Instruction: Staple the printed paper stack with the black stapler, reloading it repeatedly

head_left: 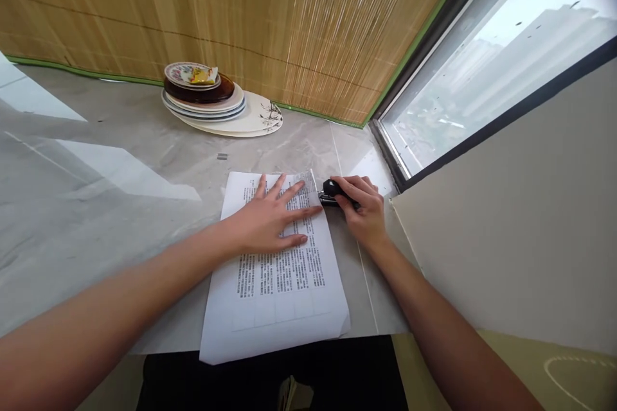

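Printed sheets of paper (289, 308) lie on the grey counter, their lower edge reaching past the counter's front. My left hand (270, 218) rests flat on the upper half of the paper with its fingers spread. A black stapler (333, 191) is gripped in my right hand (367, 212), its front end at the paper's right edge near the top. Whether the jaws are around the sheets is hard to make out. My right palm hides the stapler's rear part.
Behind the paper, a small strip of staples (222, 157) lies on the counter (120, 205). Stacked plates (207, 109) with a small yellow packet (205, 75) on top stand against a bamboo blind (216, 13). A dark-framed window (463, 96) and white wall (520, 225) bound the right side.
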Demonstrator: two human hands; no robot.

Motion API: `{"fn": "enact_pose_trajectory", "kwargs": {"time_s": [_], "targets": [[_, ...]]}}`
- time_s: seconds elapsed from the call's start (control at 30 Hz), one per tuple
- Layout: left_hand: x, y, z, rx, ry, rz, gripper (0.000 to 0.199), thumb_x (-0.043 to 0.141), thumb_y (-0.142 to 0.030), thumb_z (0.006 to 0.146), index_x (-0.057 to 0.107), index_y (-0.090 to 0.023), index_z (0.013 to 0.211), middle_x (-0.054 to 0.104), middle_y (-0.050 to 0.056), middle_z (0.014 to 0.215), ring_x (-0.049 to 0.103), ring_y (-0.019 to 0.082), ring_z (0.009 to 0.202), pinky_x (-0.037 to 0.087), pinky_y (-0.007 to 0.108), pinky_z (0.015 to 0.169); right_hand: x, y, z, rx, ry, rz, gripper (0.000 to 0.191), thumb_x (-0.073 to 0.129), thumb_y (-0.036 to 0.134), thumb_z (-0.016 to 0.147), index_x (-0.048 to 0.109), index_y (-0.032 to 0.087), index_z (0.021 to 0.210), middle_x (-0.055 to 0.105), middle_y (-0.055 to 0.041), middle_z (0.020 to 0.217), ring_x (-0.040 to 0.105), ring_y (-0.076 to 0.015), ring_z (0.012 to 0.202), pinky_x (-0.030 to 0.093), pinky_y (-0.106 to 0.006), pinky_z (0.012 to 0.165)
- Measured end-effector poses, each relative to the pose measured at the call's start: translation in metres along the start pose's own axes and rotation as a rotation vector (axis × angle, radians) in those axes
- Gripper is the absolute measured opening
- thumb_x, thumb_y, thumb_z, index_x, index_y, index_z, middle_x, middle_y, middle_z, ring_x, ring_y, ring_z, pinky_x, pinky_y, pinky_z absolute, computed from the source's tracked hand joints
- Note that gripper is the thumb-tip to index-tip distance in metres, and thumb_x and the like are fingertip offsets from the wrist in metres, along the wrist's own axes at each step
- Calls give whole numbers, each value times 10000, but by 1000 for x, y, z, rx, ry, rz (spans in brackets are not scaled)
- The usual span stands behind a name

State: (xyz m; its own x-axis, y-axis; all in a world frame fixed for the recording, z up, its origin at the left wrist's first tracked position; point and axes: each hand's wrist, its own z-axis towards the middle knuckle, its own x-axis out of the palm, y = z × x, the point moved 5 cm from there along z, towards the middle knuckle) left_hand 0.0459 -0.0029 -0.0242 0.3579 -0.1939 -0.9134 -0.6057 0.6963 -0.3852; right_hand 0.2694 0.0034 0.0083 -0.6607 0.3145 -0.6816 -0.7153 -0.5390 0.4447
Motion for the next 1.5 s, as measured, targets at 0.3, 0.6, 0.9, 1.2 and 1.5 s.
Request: {"fn": "enact_pose_trajectory", "kwargs": {"time_s": [0.3,0.6,0.9,1.2,1.5], "targets": [[-2,4,-2,-15,46,-2,707,622,-743,1007,508,-471,1649,230,14,1860,71,601,1679,73,883,1272,-7,6,-1,-73,66,-46,377,587,245,1078,767,444,1342,812,11,1154,677,-273,992,374,-539,960],[2,0,0,21,56,-45,705,597,-796,981,542,-502,1620,187,-36,1872,71,568,1692,-10,848,1291,-1,14,-1,-113,117,-57,500,580,228,1084,673,520,1479,785,10,1177,665,-289,1055,424,-537,967],[1,-6,1,45,63,-42,719,613,-787,983,566,-445,1614,161,10,1879,59,529,1708,-18,815,1314,11,24,0,-106,96,56,437,587,261,1101,729,494,1443,789,-11,1204,684,-275,1053,558,-511,949],[0,-8,2,91,40,-54,640,628,-742,1006,624,-442,1571,170,18,1877,107,547,1698,-5,842,1299,17,28,-4,-162,106,-15,466,579,208,1107,738,524,1410,797,16,1234,682,-265,1099,470,-524,1017],[-3,-13,1,59,117,14,654,573,-740,1037,579,-432,1614,106,64,1883,56,533,1707,-10,849,1284,18,31,-5,-189,100,-34,442,596,203,1106,749,492,1402,798,17,1240,676,-245,1089,438,-488,1004]]}}
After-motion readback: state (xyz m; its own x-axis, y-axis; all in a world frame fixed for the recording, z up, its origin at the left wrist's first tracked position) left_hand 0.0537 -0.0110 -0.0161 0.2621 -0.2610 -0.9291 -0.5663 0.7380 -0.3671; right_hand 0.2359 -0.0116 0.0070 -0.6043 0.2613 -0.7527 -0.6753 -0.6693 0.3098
